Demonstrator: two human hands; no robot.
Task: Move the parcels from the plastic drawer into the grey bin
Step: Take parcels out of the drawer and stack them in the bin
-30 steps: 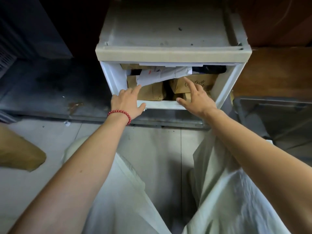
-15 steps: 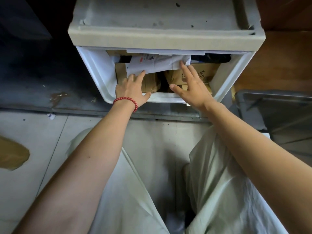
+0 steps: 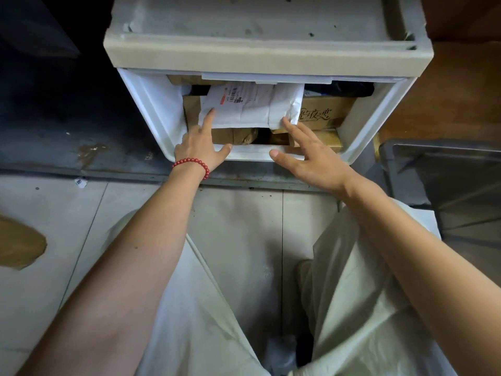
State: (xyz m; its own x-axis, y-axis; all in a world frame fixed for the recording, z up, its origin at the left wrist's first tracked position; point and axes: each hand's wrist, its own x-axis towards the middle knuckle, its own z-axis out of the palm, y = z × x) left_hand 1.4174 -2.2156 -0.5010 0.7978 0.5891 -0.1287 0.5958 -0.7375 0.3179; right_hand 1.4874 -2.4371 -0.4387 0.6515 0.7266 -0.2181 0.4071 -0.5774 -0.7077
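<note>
The white plastic drawer (image 3: pixel 151 104) stands pulled out under its unit's top (image 3: pixel 265 58). Inside lie several parcels: a white mailer (image 3: pixel 252 107) with a label on top, brown paper parcels (image 3: pixel 235 135) under it, and a printed cardboard box (image 3: pixel 322 112) at the right. My left hand (image 3: pixel 200 147), with a red bead bracelet at the wrist, has a fingertip on the mailer's lower left corner and its thumb at the drawer's front rim. My right hand (image 3: pixel 309 156) is spread, fingertips touching the mailer's lower right edge. The grey bin (image 3: pixel 450 185) stands at the right.
A dark metal ledge (image 3: pixel 67 147) runs under the drawer unit. A brown parcel (image 3: pixel 19 245) lies on the tiled floor at the left. A wooden surface (image 3: pixel 455 85) is behind the bin. My knees in pale trousers fill the foreground.
The view has closed in on the drawer. Both hands have reached further in, from the front rim up to the white mailer's lower corners.
</note>
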